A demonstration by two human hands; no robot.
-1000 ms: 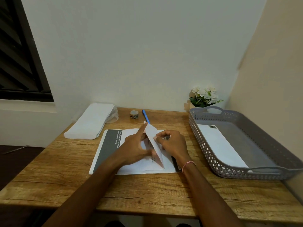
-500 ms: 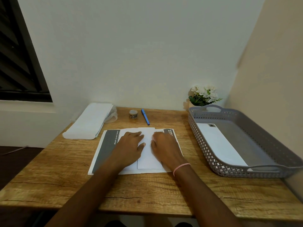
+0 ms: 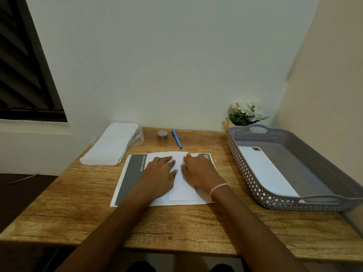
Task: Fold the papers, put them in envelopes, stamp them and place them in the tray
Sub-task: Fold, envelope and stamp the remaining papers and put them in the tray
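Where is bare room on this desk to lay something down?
Bare desk lies left of the printed sheets, in front of the envelope stack; in the strip between sheets and tray; and along the near edge. Crowded: the middle, where left hand and right hand press the folded paper, and the back with tape roll and pen.

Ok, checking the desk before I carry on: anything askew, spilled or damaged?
Nothing spilled or damaged. The envelope stack lies slanted, its near corner seemingly past the table's left edge.
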